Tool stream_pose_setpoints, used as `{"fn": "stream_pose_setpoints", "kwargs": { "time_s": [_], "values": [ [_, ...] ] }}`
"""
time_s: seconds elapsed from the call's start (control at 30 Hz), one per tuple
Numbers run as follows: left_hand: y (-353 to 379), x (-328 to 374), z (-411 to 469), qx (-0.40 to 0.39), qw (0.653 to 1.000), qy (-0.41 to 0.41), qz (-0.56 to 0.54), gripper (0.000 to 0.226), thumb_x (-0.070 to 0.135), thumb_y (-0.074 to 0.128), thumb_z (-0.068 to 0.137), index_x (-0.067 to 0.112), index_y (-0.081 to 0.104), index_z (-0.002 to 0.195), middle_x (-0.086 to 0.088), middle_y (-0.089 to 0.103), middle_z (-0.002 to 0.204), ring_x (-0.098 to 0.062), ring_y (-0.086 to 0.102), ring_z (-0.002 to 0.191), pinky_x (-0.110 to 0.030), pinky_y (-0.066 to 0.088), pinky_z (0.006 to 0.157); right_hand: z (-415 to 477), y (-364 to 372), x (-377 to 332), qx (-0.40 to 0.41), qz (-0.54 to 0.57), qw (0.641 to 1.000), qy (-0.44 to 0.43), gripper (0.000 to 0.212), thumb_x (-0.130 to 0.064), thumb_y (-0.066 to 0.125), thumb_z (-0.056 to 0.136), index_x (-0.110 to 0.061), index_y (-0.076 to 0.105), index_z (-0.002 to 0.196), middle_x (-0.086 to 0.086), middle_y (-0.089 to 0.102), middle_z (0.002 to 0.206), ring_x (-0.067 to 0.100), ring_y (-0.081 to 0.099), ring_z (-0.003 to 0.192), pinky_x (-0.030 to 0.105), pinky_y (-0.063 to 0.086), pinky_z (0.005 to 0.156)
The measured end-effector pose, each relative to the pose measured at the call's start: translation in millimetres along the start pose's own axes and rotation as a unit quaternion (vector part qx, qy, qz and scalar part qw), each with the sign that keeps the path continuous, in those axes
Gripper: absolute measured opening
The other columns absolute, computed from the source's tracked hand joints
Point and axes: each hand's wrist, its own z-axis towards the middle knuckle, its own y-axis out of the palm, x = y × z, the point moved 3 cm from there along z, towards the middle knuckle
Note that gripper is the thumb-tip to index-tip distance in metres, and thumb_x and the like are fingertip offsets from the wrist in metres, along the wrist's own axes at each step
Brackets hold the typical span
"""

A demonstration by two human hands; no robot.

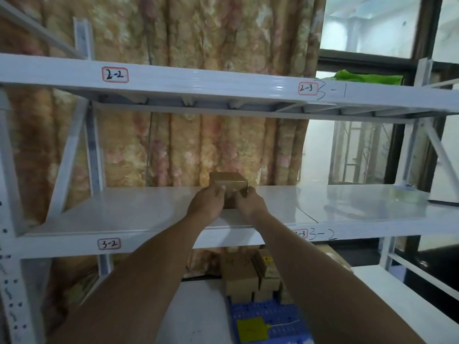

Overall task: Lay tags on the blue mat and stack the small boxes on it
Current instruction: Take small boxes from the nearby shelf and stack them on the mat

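A small brown cardboard box [229, 185] stands on the white middle shelf [124, 214] marked 3-2. My left hand [207, 203] grips its left side and my right hand [249, 203] grips its right side, both arms stretched forward. Lower down, a blue mat [268, 316] lies on the white surface beneath the shelf. A yellow tag [250, 330] with a thin white string lies on the mat. Several small cardboard boxes [244, 279] are stacked at the mat's far end, partly hidden by my right forearm.
A white metal rack fills the view, with an upper shelf beam [198, 83] marked 2-2 and 2-3. A patterned curtain [186, 145] hangs behind. Something green [367, 78] lies on the top shelf at right. A window [360, 157] is at right.
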Motion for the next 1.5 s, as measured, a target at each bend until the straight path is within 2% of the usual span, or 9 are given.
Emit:
{"fn": "stream_pose_setpoints", "kwargs": {
  "time_s": [0.33, 0.43, 0.57, 0.67, 0.87, 1.07, 1.17, 1.33, 1.5],
  "values": [
    [-5.4, 6.2, -1.1, 0.077, 0.987, -0.09, -0.112, 0.06, 0.05, 0.041, 0.102, 0.001, 0.051, 0.134, -0.02, 0.058, 0.132, -0.04, 0.058, 0.115, -0.04, 0.045, 0.086, -11.6, -10.0, 0.7, 0.024, 0.125, 0.991, 0.036, 0.057, -0.045, 0.038, 0.104, -0.012, 0.042, 0.15, 0.013, 0.05, 0.147, 0.033, 0.05, 0.13, 0.032, 0.04, 0.096],
    [-13.8, 5.1, -2.5, 0.073, 0.981, -0.121, -0.129, 0.068, 0.057, 0.035, 0.102, -0.001, 0.066, 0.12, -0.022, 0.064, 0.122, -0.04, 0.061, 0.108, -0.041, 0.05, 0.087, -18.0, -14.7, -1.1, 0.046, 0.129, 0.989, 0.051, 0.054, -0.051, 0.034, 0.102, -0.013, 0.065, 0.126, 0.012, 0.064, 0.127, 0.031, 0.058, 0.113, 0.042, 0.046, 0.102],
    [-20.4, 6.2, -13.2, 0.083, 0.974, -0.135, -0.159, 0.053, 0.047, 0.052, 0.1, -0.001, 0.072, 0.103, -0.02, 0.07, 0.11, -0.038, 0.064, 0.103, -0.041, 0.053, 0.087, -32.4, -27.2, -3.7, 0.099, 0.104, 0.987, 0.069, 0.053, -0.056, 0.04, 0.097, -0.013, 0.069, 0.11, 0.011, 0.068, 0.109, 0.033, 0.063, 0.103, 0.046, 0.052, 0.095],
    [-23.7, 14.4, -24.7, 0.074, 0.963, -0.147, -0.215, 0.04, 0.039, 0.064, 0.095, 0.002, 0.072, 0.108, -0.018, 0.07, 0.112, -0.038, 0.065, 0.104, -0.043, 0.055, 0.09, -50.2, -41.9, -5.4, 0.126, 0.107, 0.984, 0.074, 0.038, -0.048, 0.05, 0.095, -0.015, 0.068, 0.099, 0.01, 0.07, 0.1, 0.033, 0.067, 0.093, 0.045, 0.056, 0.091],
    [-17.5, 58.5, -57.1, 0.019, 0.949, -0.095, -0.301, 0.029, 0.024, 0.071, 0.089, 0.007, 0.068, 0.111, -0.007, 0.069, 0.112, -0.029, 0.065, 0.1, -0.035, 0.054, 0.082, -102.3, -98.5, 5.2, 0.223, 0.098, 0.964, 0.105, 0.02, -0.026, 0.067, 0.088, -0.01, 0.075, 0.079, 0.008, 0.072, 0.08, 0.027, 0.069, 0.078, 0.029, 0.055, 0.066],
    [8.3, 133.0, -110.1, -0.054, 0.929, -0.041, -0.364, 0.015, 0.018, 0.074, 0.083, 0.008, 0.073, 0.095, -0.008, 0.072, 0.101, -0.027, 0.069, 0.095, -0.031, 0.055, 0.078, -179.1, -179.5, 25.6, 0.333, 0.088, 0.929, 0.133, 0.017, -0.027, 0.08, 0.082, -0.01, 0.079, 0.084, 0.006, 0.074, 0.081, 0.024, 0.071, 0.078, 0.036, 0.061, 0.079],
    [26.2, 178.9, -148.7, -0.108, 0.916, -0.026, -0.385, 0.015, 0.015, 0.071, 0.084, 0.017, 0.063, 0.071, -0.004, 0.067, 0.08, -0.028, 0.068, 0.085, -0.031, 0.057, 0.076, -231.1, -219.2, 40.0, 0.383, 0.073, 0.908, 0.151, 0.015, -0.028, 0.078, 0.08, -0.013, 0.078, 0.081, 0.006, 0.074, 0.079, 0.021, 0.07, 0.074, 0.029, 0.057, 0.067],
    [52.8, 254.1, -218.1, -0.205, 0.889, 0.017, -0.41, 0.008, 0.014, 0.067, 0.086, 0.009, 0.068, 0.079, -0.005, 0.066, 0.077, -0.026, 0.064, 0.078, -0.03, 0.05, 0.068, -316.1, -290.4, 61.4, 0.471, 0.032, 0.863, 0.18, 0.015, -0.026, 0.077, 0.078, -0.011, 0.08, 0.078, 0.009, 0.074, 0.075, 0.02, 0.066, 0.065, 0.027, 0.051, 0.054],
    [89.3, 325.0, -284.6, -0.279, 0.86, 0.074, -0.422, 0.021, 0.017, 0.069, 0.085, 0.017, 0.062, 0.065, -0.003, 0.063, 0.07, -0.025, 0.062, 0.074, -0.034, 0.054, 0.074, -389.8, -352.6, 90.9, 0.544, -0.004, 0.815, 0.2, 0.014, -0.02, 0.074, 0.08, -0.013, 0.076, 0.068, 0.012, 0.073, 0.074, 0.025, 0.068, 0.07, 0.037, 0.06, 0.069]
  ]
}}
